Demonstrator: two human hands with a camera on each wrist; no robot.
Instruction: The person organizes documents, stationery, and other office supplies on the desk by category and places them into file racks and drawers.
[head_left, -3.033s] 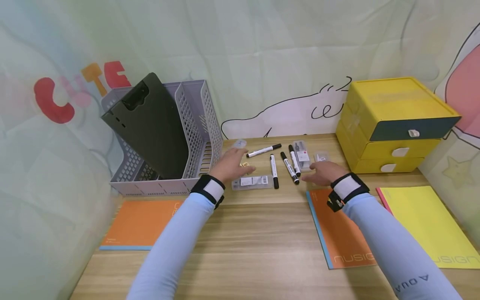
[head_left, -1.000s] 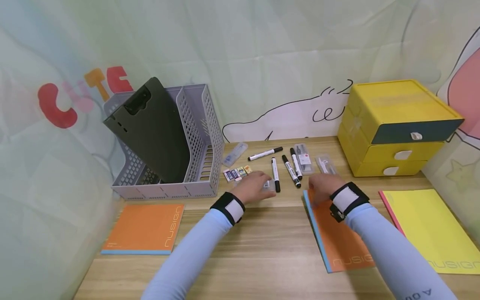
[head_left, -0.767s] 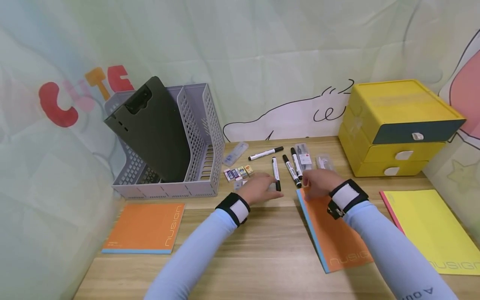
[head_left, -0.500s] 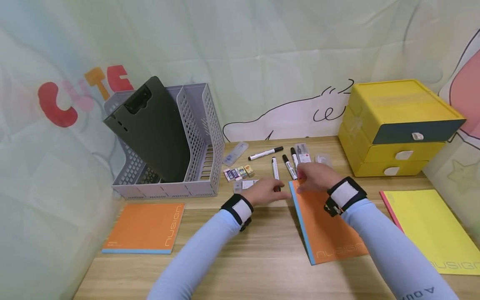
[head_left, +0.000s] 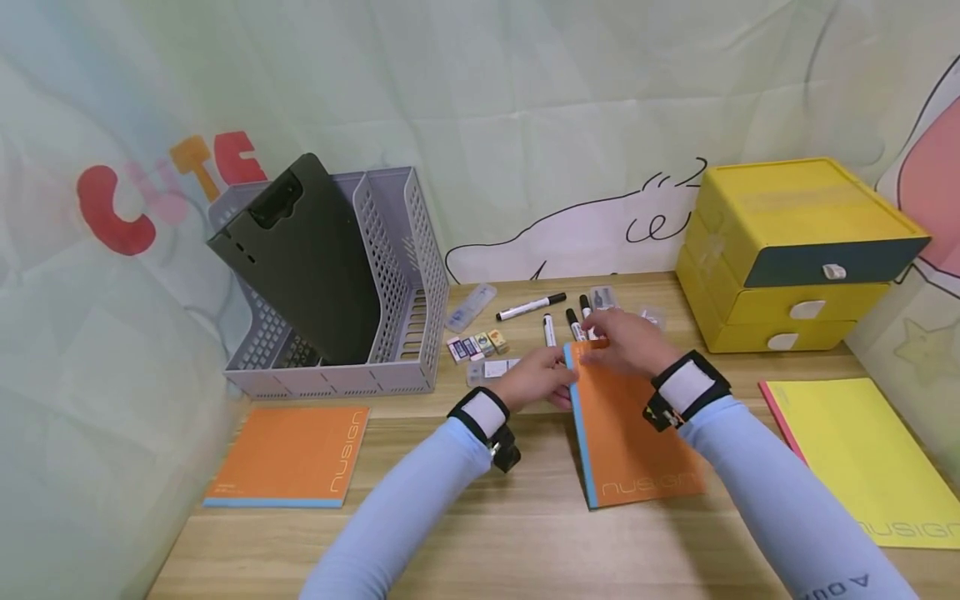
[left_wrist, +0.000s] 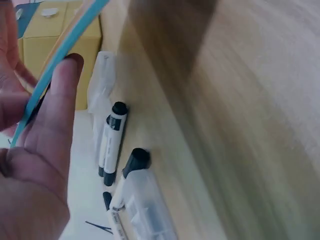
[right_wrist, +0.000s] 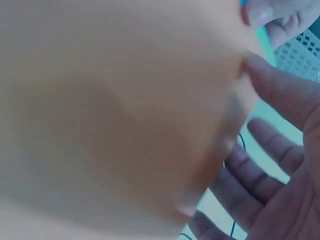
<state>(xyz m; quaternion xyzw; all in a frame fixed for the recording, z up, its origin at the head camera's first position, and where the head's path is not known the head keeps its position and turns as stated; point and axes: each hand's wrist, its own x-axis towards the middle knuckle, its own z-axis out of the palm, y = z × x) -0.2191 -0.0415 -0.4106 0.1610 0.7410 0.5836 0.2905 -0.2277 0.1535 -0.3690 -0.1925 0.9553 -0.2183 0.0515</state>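
Observation:
An orange notebook with a blue spine is tilted, its far end raised off the table. My right hand pinches its top edge, with the thumb on the cover and the fingers behind it in the right wrist view. My left hand grips the blue spine near the top corner, fingers underneath and thumb on the cover. Behind the notebook lie several black-capped markers, partly hidden by the hands. A clear plastic case lies just beyond my left hand, beside small erasers.
At the left stands a grey file rack holding a dark clipboard. Another orange notebook lies before it. A yellow drawer box stands back right, with a yellow notebook in front. Another clear case lies near the rack.
My right hand has taken hold of the orange notebook, moved it left and raised its far end. The left hand has come right from the small items and now grips the spine.

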